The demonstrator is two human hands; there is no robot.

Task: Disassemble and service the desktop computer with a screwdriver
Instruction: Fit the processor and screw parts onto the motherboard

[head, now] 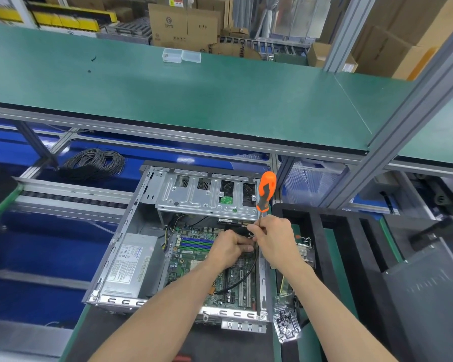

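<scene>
Factory assembly or repair line, not a home or office: long green-matted workbench [220, 100] on grey aluminium-profile framing [403, 142], roller conveyor track [71, 197] alongside. Stacked cardboard cartons [183, 24] and yellow bins [63, 20] behind the bench, as in a warehouse. Black foam trays [338, 239], coiled cable [94, 163] and opened desktop computer chassis [183, 246] at the station

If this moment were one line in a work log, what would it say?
stage: inside open computer case | right hand: holds screwdriver by shaft, handle up | left hand: curled over motherboard, what it holds hidden
</scene>
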